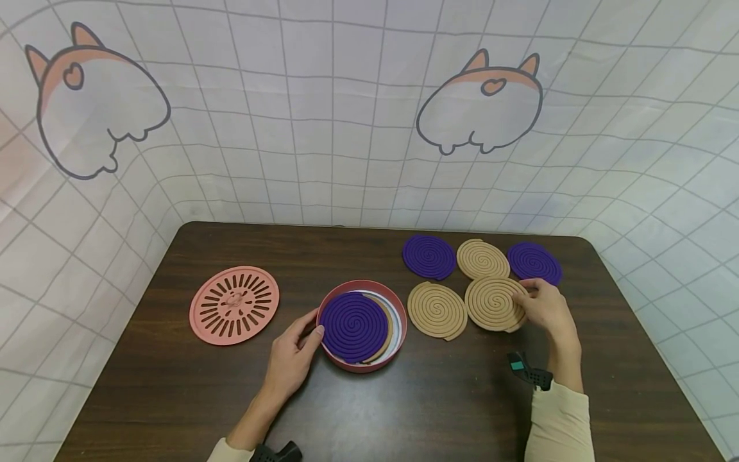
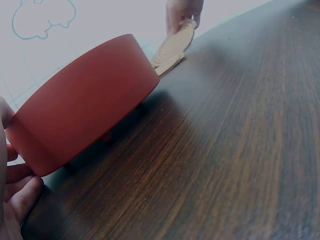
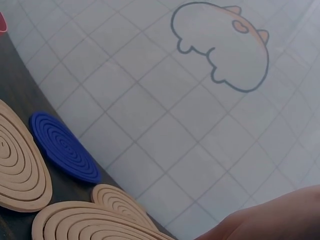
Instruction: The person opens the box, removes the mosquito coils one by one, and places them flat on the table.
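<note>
My left hand [image 1: 291, 356] grips a round red holder [image 1: 398, 343] at its left side, thumb at the rim and fingers around the wall. Inside the holder a purple mosquito coil [image 1: 354, 327] lies over a tan coil [image 1: 388, 337], which shows only as a crescent at the right. The right hand [image 1: 543, 308] pinches the right edge of a tan mosquito coil [image 1: 493, 303]. In the left wrist view this held coil [image 2: 175, 45] is tilted up, with another tan edge beneath it. Small feet show under the red wall [image 2: 85, 100].
A pink slotted lid [image 1: 233, 305] lies left of the holder. Around the right hand lie a tan coil [image 1: 437, 311], another tan coil [image 1: 482, 259], a purple coil [image 1: 429, 256] and a second purple coil [image 1: 534, 262]. A gridded curtain [image 1: 346, 128] hangs behind the dark wooden table [image 1: 450, 410].
</note>
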Action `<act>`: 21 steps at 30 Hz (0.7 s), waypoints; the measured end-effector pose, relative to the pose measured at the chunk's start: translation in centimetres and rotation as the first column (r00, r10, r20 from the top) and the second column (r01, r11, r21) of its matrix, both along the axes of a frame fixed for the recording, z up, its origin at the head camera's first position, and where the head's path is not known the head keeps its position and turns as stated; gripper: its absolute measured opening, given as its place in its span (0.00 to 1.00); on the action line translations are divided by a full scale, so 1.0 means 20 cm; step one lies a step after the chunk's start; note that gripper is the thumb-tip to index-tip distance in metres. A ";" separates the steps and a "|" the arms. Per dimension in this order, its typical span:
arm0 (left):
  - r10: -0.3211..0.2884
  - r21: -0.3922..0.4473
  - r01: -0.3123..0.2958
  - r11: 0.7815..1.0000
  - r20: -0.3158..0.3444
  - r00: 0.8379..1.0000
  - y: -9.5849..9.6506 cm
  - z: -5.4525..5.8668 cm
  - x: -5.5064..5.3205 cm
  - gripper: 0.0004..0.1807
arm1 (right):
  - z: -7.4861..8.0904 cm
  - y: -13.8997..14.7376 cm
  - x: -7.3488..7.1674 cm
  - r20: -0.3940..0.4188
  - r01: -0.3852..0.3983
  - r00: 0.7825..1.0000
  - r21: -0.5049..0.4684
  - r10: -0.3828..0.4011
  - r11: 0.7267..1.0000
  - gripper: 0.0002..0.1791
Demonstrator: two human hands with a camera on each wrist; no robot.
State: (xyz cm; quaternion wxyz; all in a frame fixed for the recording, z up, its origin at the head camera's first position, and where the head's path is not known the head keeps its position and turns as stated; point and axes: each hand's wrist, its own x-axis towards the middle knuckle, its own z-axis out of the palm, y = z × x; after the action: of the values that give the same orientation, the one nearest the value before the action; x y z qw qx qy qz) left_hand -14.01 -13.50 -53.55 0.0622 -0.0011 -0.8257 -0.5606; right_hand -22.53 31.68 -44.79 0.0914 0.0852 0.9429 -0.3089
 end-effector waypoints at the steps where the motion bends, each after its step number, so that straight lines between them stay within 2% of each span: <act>1: 0.000 0.001 0.000 1.000 0.000 1.000 0.00 0.00 0.00 0.22 | 0.00 0.00 0.00 0.004 0.007 1.000 0.001 -0.007 1.000 0.29; 7: 0.000 -0.001 0.000 1.000 0.007 1.000 0.00 0.00 0.00 0.22 | -0.01 0.01 0.00 0.033 0.037 0.999 0.017 -0.037 0.999 0.27; 21: 0.001 0.013 -0.002 1.000 0.019 1.000 0.00 0.01 0.00 0.21 | -0.02 0.04 0.01 0.068 0.036 0.997 0.066 -0.040 0.997 0.25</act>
State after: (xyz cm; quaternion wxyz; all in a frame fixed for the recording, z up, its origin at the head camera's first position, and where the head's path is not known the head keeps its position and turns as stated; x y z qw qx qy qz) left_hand -14.00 -13.48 -53.43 0.0548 0.0052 -0.8227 -0.5658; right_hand -22.35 32.39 -45.21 0.1154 0.1167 0.9469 -0.2765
